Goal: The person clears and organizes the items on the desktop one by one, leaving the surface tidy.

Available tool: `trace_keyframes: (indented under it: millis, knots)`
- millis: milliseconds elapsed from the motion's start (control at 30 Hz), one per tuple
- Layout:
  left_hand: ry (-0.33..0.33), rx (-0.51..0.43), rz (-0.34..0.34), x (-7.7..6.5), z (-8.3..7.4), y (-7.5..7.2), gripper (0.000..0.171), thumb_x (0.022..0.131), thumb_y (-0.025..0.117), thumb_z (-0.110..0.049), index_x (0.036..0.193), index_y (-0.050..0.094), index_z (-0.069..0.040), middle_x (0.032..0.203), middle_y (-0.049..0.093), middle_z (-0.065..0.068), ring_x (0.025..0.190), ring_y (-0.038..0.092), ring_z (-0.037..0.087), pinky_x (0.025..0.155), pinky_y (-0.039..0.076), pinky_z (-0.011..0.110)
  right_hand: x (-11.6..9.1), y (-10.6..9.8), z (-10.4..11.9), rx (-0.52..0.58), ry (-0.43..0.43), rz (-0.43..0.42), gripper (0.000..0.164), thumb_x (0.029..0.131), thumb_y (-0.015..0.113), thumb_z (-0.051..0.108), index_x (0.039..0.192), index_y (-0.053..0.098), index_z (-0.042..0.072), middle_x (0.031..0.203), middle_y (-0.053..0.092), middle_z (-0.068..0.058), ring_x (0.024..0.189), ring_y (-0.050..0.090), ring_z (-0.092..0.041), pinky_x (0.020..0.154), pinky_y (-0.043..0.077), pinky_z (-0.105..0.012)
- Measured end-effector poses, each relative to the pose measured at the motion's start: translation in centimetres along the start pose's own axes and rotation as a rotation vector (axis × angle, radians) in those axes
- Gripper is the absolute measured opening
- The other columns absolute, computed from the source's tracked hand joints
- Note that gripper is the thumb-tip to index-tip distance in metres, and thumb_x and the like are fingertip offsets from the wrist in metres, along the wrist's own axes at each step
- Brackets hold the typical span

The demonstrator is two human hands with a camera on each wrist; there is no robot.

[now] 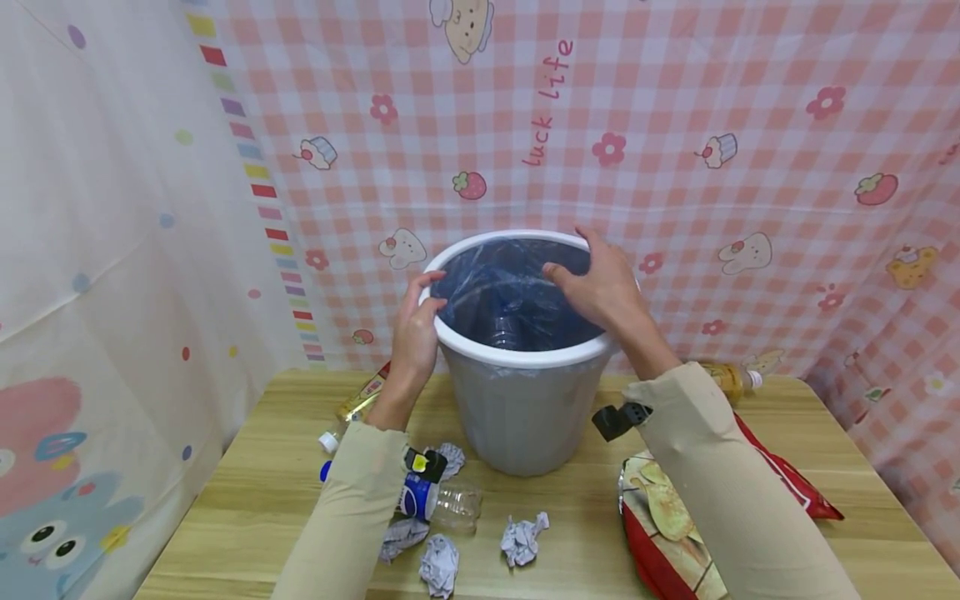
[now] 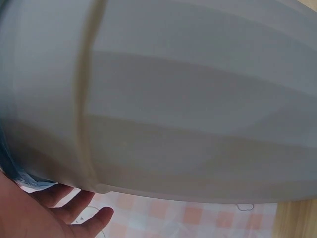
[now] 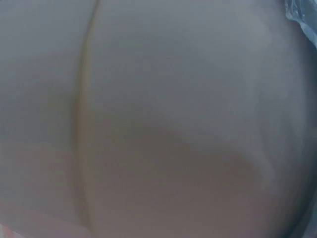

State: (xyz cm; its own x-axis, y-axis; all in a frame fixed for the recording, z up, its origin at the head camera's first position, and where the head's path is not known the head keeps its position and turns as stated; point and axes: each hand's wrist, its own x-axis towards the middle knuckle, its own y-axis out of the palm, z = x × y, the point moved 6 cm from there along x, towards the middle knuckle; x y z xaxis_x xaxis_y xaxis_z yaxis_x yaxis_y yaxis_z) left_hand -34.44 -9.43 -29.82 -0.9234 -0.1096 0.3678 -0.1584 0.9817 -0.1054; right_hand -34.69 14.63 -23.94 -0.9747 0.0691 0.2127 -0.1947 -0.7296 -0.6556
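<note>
A grey trash bin (image 1: 525, 417) with a white rim stands upright at the back of the table, lined with a translucent bluish bag (image 1: 480, 258). Inside it shows a clear plastic bottle (image 1: 504, 329). My left hand (image 1: 415, 333) holds the rim at the left, its thumb over the edge; several of its fingers (image 2: 79, 208) show beside the bin wall in the left wrist view. Over the right part of the rim lies my right hand (image 1: 603, 287), thumb and forefinger spread wide apart above the opening. The right wrist view is filled by the bin's wall (image 3: 173, 99).
In front lie several crumpled papers (image 1: 522, 540) and a blue-labelled bottle (image 1: 453, 504). A red chip bag (image 1: 660, 542) lies at the right, partly under my sleeve. Yellow bottles lie at the back right (image 1: 723, 379) and left (image 1: 352, 408). A checked curtain (image 1: 525, 108) hangs behind.
</note>
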Motion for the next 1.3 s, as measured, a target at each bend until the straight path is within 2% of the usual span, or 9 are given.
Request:
trace_keyframes:
  millis: [133, 200, 400, 500, 633, 767, 833, 1100, 1300]
  knots:
    - [0.008, -0.011, 0.005, 0.0, 0.0, 0.0, 0.043, 0.093, 0.042, -0.009, 0.134, 0.054, -0.005, 0.150, 0.045, 0.008, 0.139, 0.038, 0.020, 0.116, 0.028, 0.041, -0.2, -0.5, 0.1, 0.091, -0.065, -0.072, 0.070, 0.094, 0.064, 0.032, 0.154, 0.034, 0.012, 0.149, 0.044, -0.023, 0.115, 0.060, -0.036, 0.101, 0.045, -0.051]
    - [0.010, -0.006, 0.005, 0.0, 0.0, 0.0, 0.043, 0.093, 0.042, -0.010, 0.135, 0.054, -0.005, 0.150, 0.044, 0.008, 0.139, 0.037, 0.020, 0.116, 0.028, 0.041, -0.4, -0.8, 0.1, 0.137, -0.093, -0.118, 0.066, 0.094, 0.065, 0.030, 0.151, 0.038, 0.011, 0.146, 0.046, -0.023, 0.108, 0.063, -0.034, 0.093, 0.050, -0.048]
    - [0.002, 0.005, 0.005, 0.1, 0.2, -0.1, 0.043, 0.094, 0.042, -0.011, 0.135, 0.054, -0.006, 0.151, 0.044, 0.007, 0.140, 0.036, 0.019, 0.117, 0.026, 0.040, -1.5, -1.4, 0.3, 0.229, -0.148, -0.271, 0.052, 0.093, 0.065, 0.024, 0.141, 0.052, 0.009, 0.135, 0.051, -0.019, 0.099, 0.063, -0.028, 0.079, 0.051, -0.034]
    - [0.003, 0.008, 0.001, 0.1, 0.2, -0.1, 0.043, 0.093, 0.042, -0.012, 0.134, 0.054, -0.007, 0.151, 0.044, 0.007, 0.140, 0.036, 0.019, 0.117, 0.026, 0.040, -2.2, -1.7, 0.3, 0.261, -0.172, -0.309, 0.046, 0.093, 0.065, 0.021, 0.136, 0.056, 0.008, 0.131, 0.052, -0.017, 0.097, 0.064, -0.025, 0.076, 0.050, -0.028]
    - [0.003, 0.006, 0.001, 0.2, 0.2, -0.1, 0.043, 0.093, 0.041, -0.012, 0.134, 0.054, -0.007, 0.152, 0.043, 0.007, 0.140, 0.036, 0.019, 0.117, 0.026, 0.040, -3.1, -2.0, 0.1, 0.291, -0.197, -0.292, 0.043, 0.094, 0.065, 0.021, 0.134, 0.057, 0.007, 0.130, 0.053, -0.015, 0.100, 0.063, -0.025, 0.083, 0.051, -0.033]
    - [0.013, -0.008, 0.003, 0.2, 0.1, 0.0, 0.043, 0.093, 0.042, -0.010, 0.134, 0.054, -0.005, 0.150, 0.044, 0.009, 0.140, 0.037, 0.020, 0.117, 0.026, 0.040, -4.2, -2.2, -0.5, 0.294, -0.167, -0.229, 0.045, 0.096, 0.063, 0.030, 0.136, 0.056, 0.011, 0.134, 0.051, -0.012, 0.107, 0.059, -0.026, 0.090, 0.051, -0.043]
    - [0.022, -0.019, 0.003, 0.3, 0.1, 0.0, 0.043, 0.092, 0.042, -0.008, 0.133, 0.054, -0.003, 0.149, 0.045, 0.010, 0.139, 0.037, 0.021, 0.117, 0.026, 0.039, -4.7, -2.3, -0.9, 0.302, -0.155, -0.201, 0.046, 0.096, 0.062, 0.034, 0.137, 0.055, 0.014, 0.136, 0.049, -0.010, 0.110, 0.058, -0.025, 0.091, 0.051, -0.044]
    - [0.027, -0.024, 0.005, 0.3, 0.1, 0.0, 0.043, 0.093, 0.043, -0.009, 0.134, 0.055, -0.003, 0.148, 0.045, 0.010, 0.139, 0.037, 0.021, 0.116, 0.026, 0.039, -6.4, -3.0, -2.1, 0.391, -0.200, -0.181, 0.040, 0.097, 0.061, 0.031, 0.132, 0.058, 0.011, 0.126, 0.054, -0.007, 0.102, 0.061, -0.018, 0.082, 0.051, -0.022]
    - [0.023, -0.017, -0.004, 0.3, 0.2, 0.0, 0.044, 0.092, 0.042, -0.009, 0.134, 0.055, -0.003, 0.148, 0.045, 0.010, 0.138, 0.038, 0.021, 0.116, 0.026, 0.039, -7.7, -3.5, -3.7, 0.466, -0.205, -0.174, 0.038, 0.099, 0.060, 0.025, 0.131, 0.057, 0.007, 0.121, 0.056, -0.006, 0.105, 0.059, -0.013, 0.082, 0.050, -0.018]
